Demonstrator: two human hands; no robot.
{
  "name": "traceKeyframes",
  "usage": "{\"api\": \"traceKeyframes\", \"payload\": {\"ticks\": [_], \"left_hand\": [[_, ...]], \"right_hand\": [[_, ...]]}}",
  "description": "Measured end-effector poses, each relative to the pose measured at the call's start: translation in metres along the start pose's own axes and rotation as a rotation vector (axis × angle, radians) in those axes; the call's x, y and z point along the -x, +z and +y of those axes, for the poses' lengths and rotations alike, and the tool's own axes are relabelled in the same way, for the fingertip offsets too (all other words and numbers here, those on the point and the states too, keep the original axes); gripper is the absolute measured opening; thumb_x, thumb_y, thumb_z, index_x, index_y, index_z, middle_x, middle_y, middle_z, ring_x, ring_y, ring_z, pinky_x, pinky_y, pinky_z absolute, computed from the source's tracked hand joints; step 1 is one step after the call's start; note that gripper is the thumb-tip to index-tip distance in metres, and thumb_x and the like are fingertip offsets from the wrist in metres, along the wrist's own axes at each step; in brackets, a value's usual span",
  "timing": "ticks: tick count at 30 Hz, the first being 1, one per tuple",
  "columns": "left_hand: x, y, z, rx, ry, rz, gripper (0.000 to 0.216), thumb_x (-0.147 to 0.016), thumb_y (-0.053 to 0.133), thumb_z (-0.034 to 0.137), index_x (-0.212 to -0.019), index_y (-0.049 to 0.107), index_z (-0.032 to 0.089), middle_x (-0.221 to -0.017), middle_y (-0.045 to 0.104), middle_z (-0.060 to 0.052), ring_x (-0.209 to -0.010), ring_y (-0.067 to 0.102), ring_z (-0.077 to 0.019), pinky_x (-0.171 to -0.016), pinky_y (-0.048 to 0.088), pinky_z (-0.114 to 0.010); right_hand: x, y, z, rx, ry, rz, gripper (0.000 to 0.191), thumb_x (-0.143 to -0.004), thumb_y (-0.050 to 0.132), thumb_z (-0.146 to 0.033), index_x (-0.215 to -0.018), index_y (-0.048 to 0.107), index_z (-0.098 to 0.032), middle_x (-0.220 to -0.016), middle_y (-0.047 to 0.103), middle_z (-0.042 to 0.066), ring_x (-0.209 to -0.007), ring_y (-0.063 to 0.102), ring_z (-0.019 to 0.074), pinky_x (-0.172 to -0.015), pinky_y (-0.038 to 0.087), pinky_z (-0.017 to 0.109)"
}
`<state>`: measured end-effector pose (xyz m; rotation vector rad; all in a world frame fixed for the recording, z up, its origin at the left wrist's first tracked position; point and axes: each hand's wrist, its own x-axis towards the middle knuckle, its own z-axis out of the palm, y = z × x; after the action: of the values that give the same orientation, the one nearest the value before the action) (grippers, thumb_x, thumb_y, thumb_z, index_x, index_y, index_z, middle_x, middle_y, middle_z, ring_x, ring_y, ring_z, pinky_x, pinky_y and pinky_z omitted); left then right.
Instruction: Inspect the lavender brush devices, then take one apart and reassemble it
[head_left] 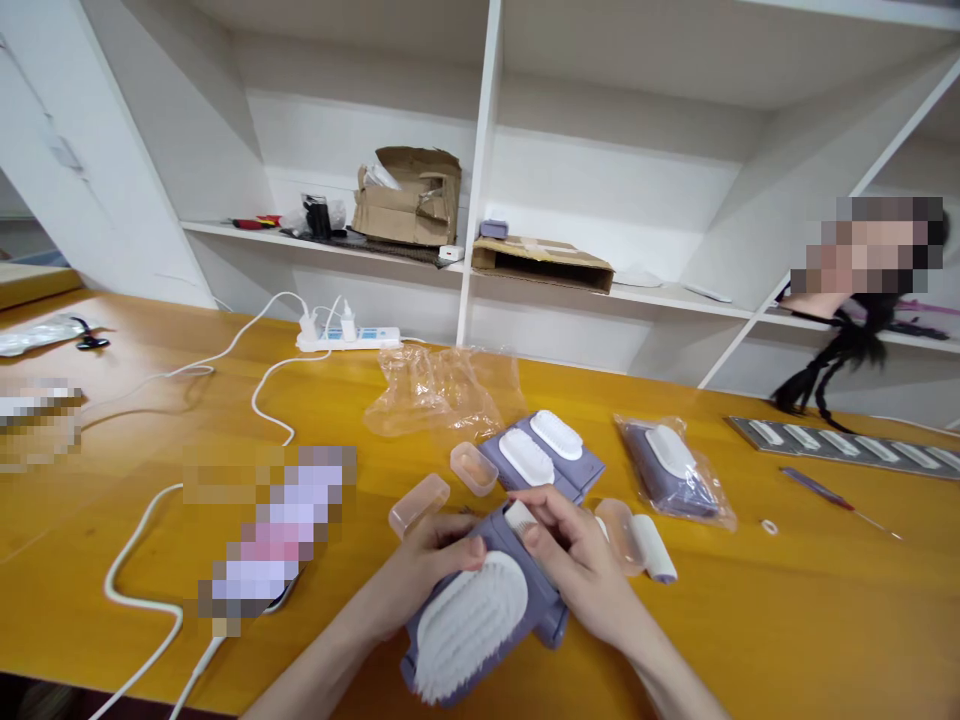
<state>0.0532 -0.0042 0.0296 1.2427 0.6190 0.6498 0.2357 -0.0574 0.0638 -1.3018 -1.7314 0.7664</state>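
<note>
Low in the middle of the head view, both my hands hold a purple tray with a large white brush head seated in it. My left hand grips the tray's left side, fingers curled under it. My right hand pinches a small white brush piece at the tray's upper end. Just behind lies a second purple tray holding two white brush heads. A white cylinder piece and a clear cap lie right of my right hand.
Two pinkish clear caps, a crumpled clear bag and a bagged purple set lie on the orange table. A power strip with white cables sits far left. Another person is at the right. White shelves stand behind.
</note>
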Motion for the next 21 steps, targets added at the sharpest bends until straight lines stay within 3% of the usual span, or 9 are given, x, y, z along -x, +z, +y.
{"api": "traceKeyframes", "payload": {"ticks": [3, 5, 11, 17, 21], "left_hand": [[0.002, -0.001, 0.001, -0.003, -0.024, 0.029, 0.025, -0.074, 0.062, 0.041, -0.076, 0.065, 0.016, -0.067, 0.054, 0.002, -0.063, 0.046, -0.0112, -0.059, 0.033, -0.021], [0.004, -0.001, 0.002, 0.0, -0.071, -0.017, 0.023, -0.075, 0.06, 0.035, -0.09, 0.068, 0.02, -0.08, 0.062, 0.001, -0.076, 0.053, -0.0146, -0.071, 0.038, -0.024], [0.005, 0.0, 0.012, -0.028, -0.034, -0.155, 0.034, -0.08, 0.055, 0.033, -0.112, 0.063, 0.025, -0.102, 0.066, -0.002, -0.092, 0.057, -0.0189, -0.087, 0.038, -0.031], [0.004, 0.002, 0.018, -0.101, -0.012, -0.184, 0.033, -0.078, 0.058, 0.033, -0.108, 0.066, 0.022, -0.096, 0.068, -0.003, -0.091, 0.057, -0.0209, -0.083, 0.039, -0.03], [-0.002, 0.0, 0.015, -0.093, 0.057, -0.264, 0.04, -0.078, 0.056, 0.042, -0.111, 0.064, 0.02, -0.094, 0.066, -0.004, -0.084, 0.056, -0.0191, -0.079, 0.039, -0.029]], "right_hand": [[0.001, -0.001, -0.003, 0.084, -0.042, -0.007, 0.028, -0.087, 0.051, -0.04, -0.109, 0.053, -0.022, -0.075, 0.059, 0.0, -0.069, 0.053, 0.0173, -0.062, 0.04, 0.028], [0.002, 0.0, -0.005, 0.128, -0.054, -0.006, 0.024, -0.089, 0.049, -0.037, -0.108, 0.053, -0.022, -0.077, 0.061, 0.0, -0.071, 0.055, 0.0178, -0.064, 0.041, 0.029], [0.003, 0.007, -0.014, 0.117, -0.034, -0.073, 0.016, -0.091, 0.045, -0.033, -0.101, 0.051, -0.023, -0.082, 0.062, 0.0, -0.074, 0.057, 0.0172, -0.067, 0.042, 0.029], [0.0, 0.01, -0.019, 0.074, 0.043, -0.087, 0.016, -0.091, 0.044, -0.035, -0.085, 0.05, -0.021, -0.073, 0.055, -0.002, -0.068, 0.052, 0.0149, -0.062, 0.041, 0.026], [-0.002, 0.01, -0.019, 0.055, 0.106, -0.098, 0.011, -0.089, 0.049, -0.031, -0.086, 0.052, -0.02, -0.073, 0.055, -0.002, -0.069, 0.051, 0.0144, -0.061, 0.039, 0.025]]}}
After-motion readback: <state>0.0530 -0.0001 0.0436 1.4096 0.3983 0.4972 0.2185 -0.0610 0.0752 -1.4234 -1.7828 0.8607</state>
